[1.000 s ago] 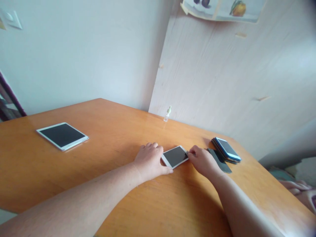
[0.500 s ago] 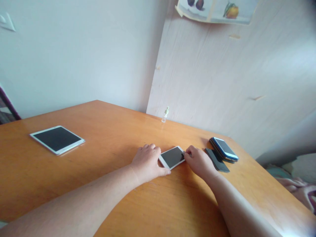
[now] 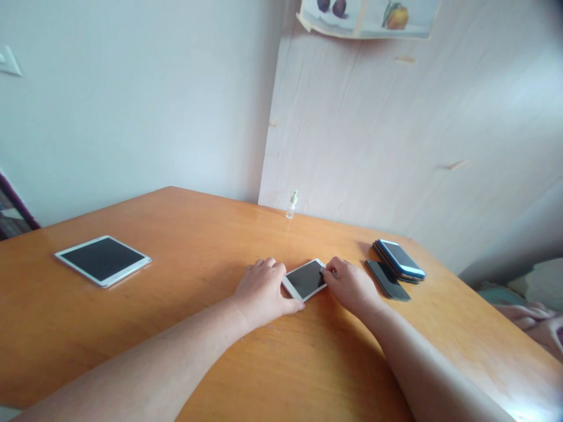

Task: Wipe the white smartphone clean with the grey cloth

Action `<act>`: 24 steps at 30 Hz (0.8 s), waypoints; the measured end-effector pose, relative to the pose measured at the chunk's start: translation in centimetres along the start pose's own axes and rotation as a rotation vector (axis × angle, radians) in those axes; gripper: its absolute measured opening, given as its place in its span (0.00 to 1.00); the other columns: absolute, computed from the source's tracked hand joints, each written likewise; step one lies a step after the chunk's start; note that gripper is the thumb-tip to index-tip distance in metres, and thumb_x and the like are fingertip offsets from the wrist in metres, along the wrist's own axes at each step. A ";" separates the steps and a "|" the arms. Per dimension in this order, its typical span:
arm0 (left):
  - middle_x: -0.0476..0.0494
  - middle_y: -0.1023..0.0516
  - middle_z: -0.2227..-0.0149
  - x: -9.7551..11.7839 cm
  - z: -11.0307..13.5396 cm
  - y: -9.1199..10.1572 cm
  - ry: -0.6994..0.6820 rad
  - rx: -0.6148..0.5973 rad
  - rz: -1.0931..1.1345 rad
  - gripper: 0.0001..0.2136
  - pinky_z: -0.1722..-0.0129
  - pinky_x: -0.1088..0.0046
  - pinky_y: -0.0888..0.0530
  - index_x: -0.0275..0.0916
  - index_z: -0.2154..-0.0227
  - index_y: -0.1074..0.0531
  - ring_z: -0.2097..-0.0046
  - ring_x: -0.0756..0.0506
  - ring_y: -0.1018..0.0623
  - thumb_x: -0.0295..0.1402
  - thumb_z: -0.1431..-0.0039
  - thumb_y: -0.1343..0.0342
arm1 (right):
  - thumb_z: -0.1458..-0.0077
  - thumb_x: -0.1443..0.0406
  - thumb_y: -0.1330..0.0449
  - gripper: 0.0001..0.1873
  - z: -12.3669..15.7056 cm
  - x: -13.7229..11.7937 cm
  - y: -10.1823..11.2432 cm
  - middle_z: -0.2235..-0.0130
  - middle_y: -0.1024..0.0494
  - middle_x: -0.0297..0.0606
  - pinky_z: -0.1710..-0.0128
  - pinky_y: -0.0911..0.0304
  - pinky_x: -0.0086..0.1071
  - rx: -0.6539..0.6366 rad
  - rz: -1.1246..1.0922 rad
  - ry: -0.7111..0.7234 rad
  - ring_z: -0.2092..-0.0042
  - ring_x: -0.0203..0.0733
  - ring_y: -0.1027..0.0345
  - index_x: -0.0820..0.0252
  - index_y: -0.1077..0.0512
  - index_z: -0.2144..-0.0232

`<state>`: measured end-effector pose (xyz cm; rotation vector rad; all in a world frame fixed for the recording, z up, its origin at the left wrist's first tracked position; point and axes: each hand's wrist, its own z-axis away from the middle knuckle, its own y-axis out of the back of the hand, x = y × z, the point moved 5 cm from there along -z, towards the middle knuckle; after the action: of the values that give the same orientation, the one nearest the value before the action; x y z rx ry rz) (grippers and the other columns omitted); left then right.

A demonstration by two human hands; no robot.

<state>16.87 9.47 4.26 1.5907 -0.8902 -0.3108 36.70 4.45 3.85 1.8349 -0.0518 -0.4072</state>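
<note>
A white phone [image 3: 307, 278] with a dark screen lies flat on the orange wooden table [image 3: 185, 246]. My left hand [image 3: 261, 290] rests at its left end, fingers curled over the edge and thumb along the near side, holding it down. My right hand [image 3: 349, 284] is at the phone's right end, fingers pinched together at the screen's corner; what they pinch is too small to make out.
A stack of phones [image 3: 400, 259] with a blue-edged one on top lies to the right, a dark flat phone [image 3: 387, 280] beside it. A white tablet [image 3: 102, 259] sits at the left. A small clear bottle [image 3: 291, 205] stands by the wall.
My right hand's pinched fingers have crept slightly left over the phone's right end. The view has shifted a little; the left hand stays on the phone.
</note>
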 end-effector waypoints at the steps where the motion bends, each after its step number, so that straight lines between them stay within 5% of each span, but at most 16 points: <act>1: 0.40 0.26 0.61 0.0 0.0 0.0 0.002 0.001 0.001 0.25 0.60 0.63 0.30 0.42 0.70 0.30 0.56 0.36 0.26 0.58 0.60 0.38 | 0.43 0.65 0.45 0.06 0.5 -1.0 -0.1 0.68 0.23 0.37 0.69 0.47 0.30 -0.008 -0.035 0.052 0.66 0.40 0.32 0.56 0.28 0.69; 6: 0.41 0.27 0.62 0.0 0.0 -0.1 0.010 0.012 0.014 0.21 0.60 0.64 0.30 0.42 0.70 0.30 0.57 0.37 0.26 0.55 0.57 0.39 | 0.43 0.66 0.45 0.06 2.7 -5.7 -0.7 0.63 0.24 0.33 0.66 0.44 0.27 -0.080 -0.219 0.353 0.64 0.36 0.31 0.53 0.27 0.67; 13: 0.41 0.27 0.61 -0.1 0.0 -0.2 -0.014 -0.005 0.008 0.24 0.59 0.65 0.31 0.42 0.66 0.29 0.56 0.37 0.27 0.56 0.58 0.38 | 0.39 0.62 0.46 0.11 -0.7 0.4 0.2 0.62 0.24 0.39 0.68 0.46 0.30 0.037 -0.001 -0.023 0.65 0.39 0.32 0.56 0.24 0.65; 15: 0.41 0.27 0.61 -0.1 0.0 -0.2 -0.004 -0.008 0.007 0.24 0.60 0.65 0.31 0.42 0.66 0.29 0.56 0.38 0.27 0.56 0.58 0.37 | 0.39 0.63 0.47 0.11 -0.3 -0.2 0.1 0.61 0.24 0.39 0.68 0.47 0.30 0.035 0.001 -0.004 0.65 0.39 0.32 0.56 0.24 0.64; 20: 0.42 0.27 0.63 -0.3 0.0 -0.3 0.011 0.000 -0.002 0.22 0.62 0.66 0.33 0.42 0.67 0.29 0.57 0.38 0.27 0.54 0.56 0.39 | 0.41 0.65 0.45 0.09 2.1 -5.4 -0.4 0.61 0.25 0.35 0.64 0.44 0.26 -0.056 -0.164 0.303 0.62 0.36 0.32 0.55 0.25 0.65; 24: 0.43 0.27 0.62 -0.5 0.1 -0.4 -0.001 0.004 0.019 0.22 0.61 0.67 0.33 0.42 0.66 0.29 0.57 0.38 0.27 0.55 0.56 0.38 | 0.40 0.62 0.46 0.10 0.9 -3.6 -0.1 0.62 0.24 0.35 0.67 0.46 0.28 -0.042 -0.093 0.171 0.64 0.37 0.32 0.54 0.25 0.65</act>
<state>16.60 9.78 3.74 1.5848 -0.9071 -0.2964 33.02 4.50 4.46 1.8285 0.1589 -0.3119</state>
